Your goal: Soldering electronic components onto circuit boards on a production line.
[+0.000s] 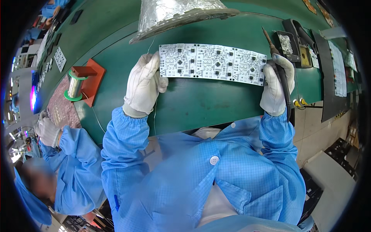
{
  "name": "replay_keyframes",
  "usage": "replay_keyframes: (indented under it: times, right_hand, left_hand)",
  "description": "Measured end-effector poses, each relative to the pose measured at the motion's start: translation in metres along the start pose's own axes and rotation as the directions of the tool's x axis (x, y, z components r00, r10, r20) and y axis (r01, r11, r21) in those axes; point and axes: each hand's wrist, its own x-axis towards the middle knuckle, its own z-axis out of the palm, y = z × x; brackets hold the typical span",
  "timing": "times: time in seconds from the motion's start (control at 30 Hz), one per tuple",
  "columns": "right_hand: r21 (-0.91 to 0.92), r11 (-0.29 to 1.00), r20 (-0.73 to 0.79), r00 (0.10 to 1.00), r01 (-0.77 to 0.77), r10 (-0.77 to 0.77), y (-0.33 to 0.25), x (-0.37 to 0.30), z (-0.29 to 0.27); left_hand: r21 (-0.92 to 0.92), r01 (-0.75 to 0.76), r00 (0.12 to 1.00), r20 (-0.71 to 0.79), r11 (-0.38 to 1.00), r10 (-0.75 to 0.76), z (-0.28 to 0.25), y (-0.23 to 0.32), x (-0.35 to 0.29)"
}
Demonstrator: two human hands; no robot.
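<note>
A long white circuit board panel (210, 63), made of three joined boards with small black parts, is held up level above the green bench. My left hand (142, 83), in a white glove, is closed on its left end. A thin solder wire (155, 116) shows above and below that hand; whether the fingers pinch it is hidden. My right hand (277, 83), also gloved, grips the panel's right end. The same hand holds a soldering iron (285, 83), its tip pointing up and away, with the cable trailing down past my wrist.
A foil-covered hood (181, 15) hangs over the far side. Left stands a solder wire spool (75, 87) on a red holder (92, 79), near a co-worker's gloved hand (48, 130). Right are a black tray of silvery bits (286, 43), an iron stand (305, 36) and a dark mat (328, 77).
</note>
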Motion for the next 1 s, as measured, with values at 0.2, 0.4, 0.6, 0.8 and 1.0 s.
replay_keyframes:
  times: [0.2,0.4,0.6,0.8,1.0]
  right_hand:
    - [0.045,0.999,0.008,1.0,0.018,-0.018,-0.002,0.0014,0.0026]
    - [0.046,0.999,0.022,1.0,0.001,-0.002,-0.0019,0.0011,0.0024]
    - [0.039,0.999,0.016,1.0,-0.002,0.001,-0.0017,0.0019,0.0034]
    - [0.023,0.994,0.054,0.993,-0.106,0.105,-0.0027,-0.0013,0.0048]
    - [-0.266,0.963,0.25,0.968,0.036,0.033,-0.006,0.0061,0.0104]
  left_hand:
    - [-0.051,0.01,1.0,-0.023,0.999,-0.011,0.0037,0.0017,0.0019]
    - [-0.052,0.016,0.999,-0.037,0.999,-0.018,0.0009,0.0001,0.0011]
    - [-0.047,0.006,1.0,-0.016,0.999,-0.007,-0.0001,0.0011,0.0014]
    - [-0.188,0.01,0.999,-0.032,0.982,-0.016,0.0021,0.0022,-0.0002]
    - [-0.015,0.003,0.983,-0.185,1.0,-0.006,0.0041,0.0075,0.0039]
